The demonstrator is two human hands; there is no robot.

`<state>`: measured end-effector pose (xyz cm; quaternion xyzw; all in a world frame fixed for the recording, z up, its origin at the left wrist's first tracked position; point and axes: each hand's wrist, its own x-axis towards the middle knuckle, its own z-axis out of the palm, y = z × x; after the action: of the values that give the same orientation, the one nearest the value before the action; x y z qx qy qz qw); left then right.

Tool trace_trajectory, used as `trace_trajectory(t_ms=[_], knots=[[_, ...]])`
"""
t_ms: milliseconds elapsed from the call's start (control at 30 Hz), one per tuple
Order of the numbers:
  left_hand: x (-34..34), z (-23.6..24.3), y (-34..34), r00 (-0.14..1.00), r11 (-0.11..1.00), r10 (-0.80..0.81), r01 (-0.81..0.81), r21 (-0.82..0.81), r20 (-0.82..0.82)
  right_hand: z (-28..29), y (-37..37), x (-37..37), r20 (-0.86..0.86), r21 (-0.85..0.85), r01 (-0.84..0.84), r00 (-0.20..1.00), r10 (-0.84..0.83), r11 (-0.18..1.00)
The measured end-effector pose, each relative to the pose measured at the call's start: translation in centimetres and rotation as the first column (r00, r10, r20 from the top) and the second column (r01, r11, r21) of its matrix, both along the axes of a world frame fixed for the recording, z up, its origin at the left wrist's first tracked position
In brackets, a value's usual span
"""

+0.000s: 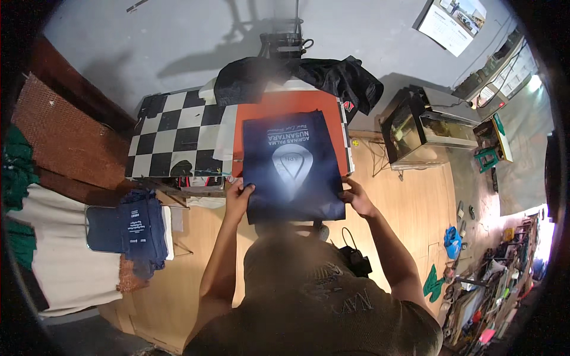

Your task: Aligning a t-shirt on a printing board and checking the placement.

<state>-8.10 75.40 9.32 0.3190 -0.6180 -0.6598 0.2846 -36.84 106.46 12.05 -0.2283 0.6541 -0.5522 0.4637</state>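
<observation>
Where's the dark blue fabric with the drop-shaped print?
In the head view, the dark blue fabric is near the middle, its lower end held between the left hand and right hand, its upper part over the orange panel.

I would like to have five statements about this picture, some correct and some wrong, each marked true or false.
1. The left hand and the right hand grip opposite sides of the blue cloth. True.
2. The print on the blue cloth is red. False: the print is whitish.
3. Seen from above, the blue cloth hides part of the orange panel. True.
4. The checkered top is to the right of the blue cloth. False: the checkered top is to its left.
5. The black fabric is beyond the blue cloth, toward the wall. True.
</observation>
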Motion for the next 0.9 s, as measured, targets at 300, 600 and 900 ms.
trace_trajectory(t_ms=[300,600,900], knots=[[-1.2,1.4,0.3,0.980,0.818,0.129,-0.020,-0.574,0.149,1.6,0.4,1.5,-0.027,-0.163,0.036,0.999,-0.041,0.986],[-2.3,1.6,-1.6,0.919,0.840,0.094,0.133,-0.526,0.382,1.3,-0.1,0.8,0.025,0.007,0.035,0.999,-0.035,0.999],[-5.0,4.8,-2.4,0.948,0.843,0.108,0.072,-0.533,0.299,1.7,-2.5,-0.1,-0.005,-0.039,0.124,0.992,-0.124,0.992]])
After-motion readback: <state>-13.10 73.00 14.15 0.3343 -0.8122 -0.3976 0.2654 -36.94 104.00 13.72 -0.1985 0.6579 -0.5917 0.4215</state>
